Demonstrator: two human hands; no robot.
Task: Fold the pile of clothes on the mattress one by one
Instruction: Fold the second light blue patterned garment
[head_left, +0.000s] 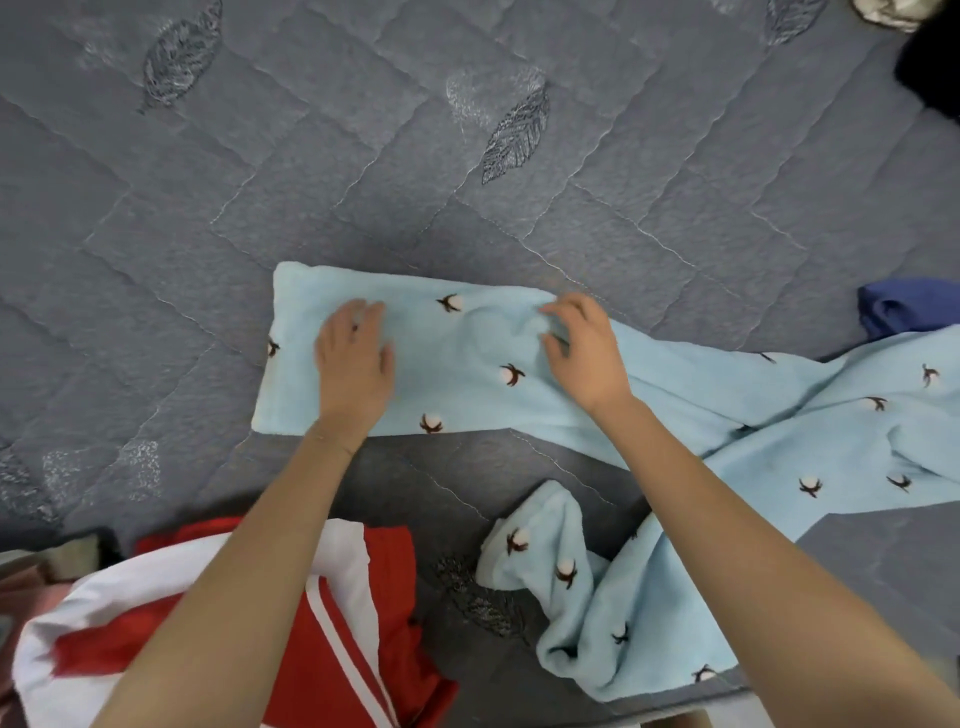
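Note:
A light blue fleece garment (467, 358) with small cotton-flower prints lies across the grey quilted mattress (260, 197). One leg is spread flat to the left; the rest runs rumpled to the right and down toward the near edge. My left hand (355, 358) lies flat on the flat leg, fingers straight. My right hand (584, 348) rests on the same leg further right, its fingers curled and pinching a small ridge of the fabric.
A red and white garment (363, 613) lies crumpled at the near left, under my left forearm. A dark blue cloth (904, 306) sits at the right edge. Black and pale items (930, 67) are at the far right corner.

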